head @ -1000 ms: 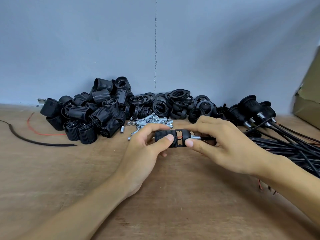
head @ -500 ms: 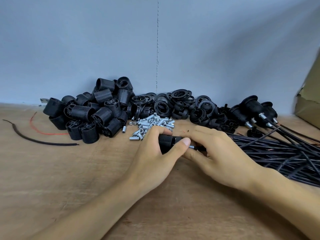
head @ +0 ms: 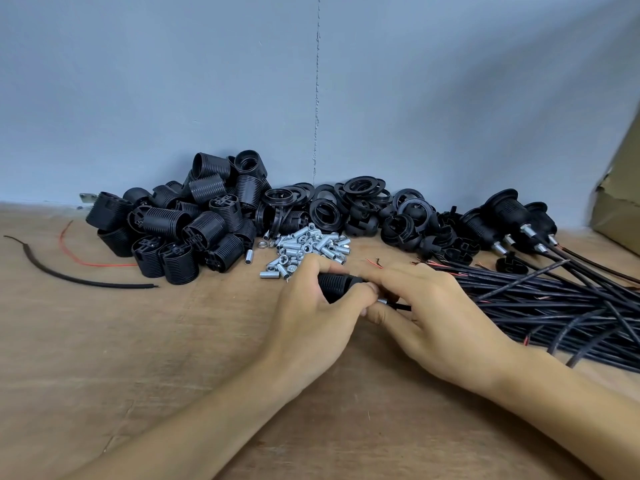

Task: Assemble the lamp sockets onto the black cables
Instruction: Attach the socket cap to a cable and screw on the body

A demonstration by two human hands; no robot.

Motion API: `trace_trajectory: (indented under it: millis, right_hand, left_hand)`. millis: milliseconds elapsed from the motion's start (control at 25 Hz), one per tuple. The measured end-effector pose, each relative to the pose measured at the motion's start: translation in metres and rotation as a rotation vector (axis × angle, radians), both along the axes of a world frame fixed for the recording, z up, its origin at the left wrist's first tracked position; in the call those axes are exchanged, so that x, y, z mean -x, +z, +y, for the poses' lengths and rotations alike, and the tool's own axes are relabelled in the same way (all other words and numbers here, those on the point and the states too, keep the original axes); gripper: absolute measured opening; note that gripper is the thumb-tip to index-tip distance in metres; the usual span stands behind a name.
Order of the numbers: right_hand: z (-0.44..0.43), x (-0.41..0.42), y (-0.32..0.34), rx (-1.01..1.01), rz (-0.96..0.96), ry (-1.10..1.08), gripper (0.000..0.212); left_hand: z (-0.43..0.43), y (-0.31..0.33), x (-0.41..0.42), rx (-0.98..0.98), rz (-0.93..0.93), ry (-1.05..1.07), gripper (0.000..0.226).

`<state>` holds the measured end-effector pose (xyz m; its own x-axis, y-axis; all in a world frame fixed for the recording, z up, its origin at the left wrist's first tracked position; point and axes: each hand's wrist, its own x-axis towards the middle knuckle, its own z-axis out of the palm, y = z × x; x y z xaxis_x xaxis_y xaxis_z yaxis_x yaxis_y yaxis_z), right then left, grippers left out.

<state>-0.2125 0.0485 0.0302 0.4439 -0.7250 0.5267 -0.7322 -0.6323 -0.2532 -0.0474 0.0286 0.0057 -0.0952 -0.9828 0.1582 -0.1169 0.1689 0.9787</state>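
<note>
Socket sideways between both hands, cable end pointing right

The ribbed socket is near the middle of the surface with its long axis running left-right. The left hand has its grip curled round the body. The right hand pinches the right end, where the metal nipple and black cable exit toward the cable bundle. I'm guessing a twist along that axis comes next.

A cardboard box sat at the far right of the wooden table; a blue-grey wall stood behind it.
</note>
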Motion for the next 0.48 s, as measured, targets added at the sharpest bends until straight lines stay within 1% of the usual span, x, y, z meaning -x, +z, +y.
trace_trajectory:
  millis: [120, 200, 320, 400, 480]
  right_hand:
    - [0.001, -0.0007, 0.0031, -0.022, 0.017, 0.027, 0.04]
    - [0.0015, -0.0003, 0.0035, -0.045, 0.024, 0.036, 0.043]
    - [-0.0008, 0.0004, 0.0036, -0.072, 0.019, 0.011, 0.037]
    - [-0.0031, 0.0012, 0.0036, -0.06, 0.024, -0.017, 0.037]
    - [-0.0038, 0.0039, 0.0052, -0.028, 0.065, -0.053, 0.042]
  left_hand:
    - [0.001, -0.0019, 0.0003, 0.036, -0.032, 0.009, 0.023]
    - [0.0013, -0.0018, 0.0007, 0.044, -0.039, 0.008, 0.023]
    - [-0.0015, -0.0006, 0.0014, 0.043, -0.055, 0.0, 0.023]
    - [-0.0025, 0.0006, 0.0024, 0.043, -0.063, -0.013, 0.028]
    - [-0.0015, -0.0005, 0.0031, 0.06, -0.087, -0.036, 0.043]
